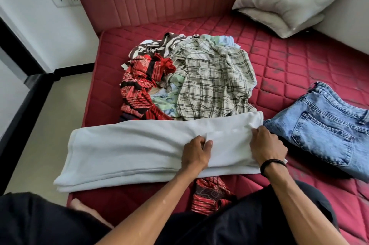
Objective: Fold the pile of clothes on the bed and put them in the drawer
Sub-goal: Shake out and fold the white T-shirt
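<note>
A long pale blue-white garment (123, 151) lies folded lengthwise across the near part of the red mattress (299, 69). My left hand (196, 153) pinches a fold of this cloth near its middle. My right hand (266, 145) grips its right end, fingers curled into the fabric. Behind it sits the pile of clothes (189, 79): a plaid shirt (215, 83), a red patterned cloth (143, 85), a brown-and-white striped piece (155, 45). No drawer is in view.
Folded acid-wash jeans (327, 127) lie to the right of the white garment. A grey pillow (287, 1) leans in the far right corner. Another red patterned cloth (209, 195) lies under the garment near my legs. Floor and wall are to the left.
</note>
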Demonstrator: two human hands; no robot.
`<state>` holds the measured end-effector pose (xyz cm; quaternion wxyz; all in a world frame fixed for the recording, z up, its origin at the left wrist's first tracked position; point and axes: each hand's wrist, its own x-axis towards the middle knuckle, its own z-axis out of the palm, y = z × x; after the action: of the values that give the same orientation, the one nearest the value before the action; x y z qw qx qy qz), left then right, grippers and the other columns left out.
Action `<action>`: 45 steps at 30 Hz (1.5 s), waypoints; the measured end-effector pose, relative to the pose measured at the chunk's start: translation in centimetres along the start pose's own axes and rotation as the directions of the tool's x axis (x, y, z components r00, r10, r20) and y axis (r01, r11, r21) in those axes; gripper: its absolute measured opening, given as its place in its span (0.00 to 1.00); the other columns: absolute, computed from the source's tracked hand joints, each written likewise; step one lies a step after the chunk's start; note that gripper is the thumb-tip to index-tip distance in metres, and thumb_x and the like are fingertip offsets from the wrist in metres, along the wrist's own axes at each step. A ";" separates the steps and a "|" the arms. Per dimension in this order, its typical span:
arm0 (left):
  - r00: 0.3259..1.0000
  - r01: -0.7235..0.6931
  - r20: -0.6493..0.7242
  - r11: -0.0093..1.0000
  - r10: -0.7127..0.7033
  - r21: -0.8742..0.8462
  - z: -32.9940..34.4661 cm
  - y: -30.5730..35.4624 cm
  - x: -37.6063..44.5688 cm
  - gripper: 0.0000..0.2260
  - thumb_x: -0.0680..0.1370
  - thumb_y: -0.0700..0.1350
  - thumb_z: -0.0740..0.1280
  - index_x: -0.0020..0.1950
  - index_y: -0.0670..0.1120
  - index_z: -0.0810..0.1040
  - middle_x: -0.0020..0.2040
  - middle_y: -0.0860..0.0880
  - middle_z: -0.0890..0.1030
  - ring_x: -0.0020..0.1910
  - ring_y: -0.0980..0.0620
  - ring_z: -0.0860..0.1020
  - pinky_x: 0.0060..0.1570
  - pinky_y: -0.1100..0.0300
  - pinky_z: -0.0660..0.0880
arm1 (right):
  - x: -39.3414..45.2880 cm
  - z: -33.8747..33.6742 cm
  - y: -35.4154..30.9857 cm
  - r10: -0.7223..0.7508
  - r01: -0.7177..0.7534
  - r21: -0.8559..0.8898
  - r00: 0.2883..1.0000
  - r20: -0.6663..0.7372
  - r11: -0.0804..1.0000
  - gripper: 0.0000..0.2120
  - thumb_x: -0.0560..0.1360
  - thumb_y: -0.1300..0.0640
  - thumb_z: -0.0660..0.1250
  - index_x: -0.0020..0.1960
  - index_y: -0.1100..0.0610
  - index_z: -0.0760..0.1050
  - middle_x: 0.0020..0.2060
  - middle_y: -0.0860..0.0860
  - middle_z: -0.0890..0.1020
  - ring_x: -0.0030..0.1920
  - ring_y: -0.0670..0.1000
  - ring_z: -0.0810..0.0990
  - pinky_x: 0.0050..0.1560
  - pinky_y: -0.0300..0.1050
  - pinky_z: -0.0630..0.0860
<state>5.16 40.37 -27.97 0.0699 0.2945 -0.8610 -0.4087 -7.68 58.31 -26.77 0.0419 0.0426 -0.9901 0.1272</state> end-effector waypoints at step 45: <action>0.674 0.736 -0.085 0.677 -0.734 -0.008 -28.8 -22.9 -4.2 0.37 0.75 0.68 0.69 0.70 0.40 0.71 0.66 0.40 0.77 0.60 0.39 0.80 0.59 0.47 0.80 | -22.1 3.8 -23.0 -0.910 0.770 0.491 0.385 0.151 0.407 0.08 0.77 0.65 0.67 0.52 0.56 0.83 0.48 0.50 0.81 0.51 0.54 0.79 0.50 0.50 0.77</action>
<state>29.31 12.42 -25.64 -0.0694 0.6328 -0.6719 -0.3785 16.16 36.78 -26.81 -0.1084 0.5788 -0.7704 0.2446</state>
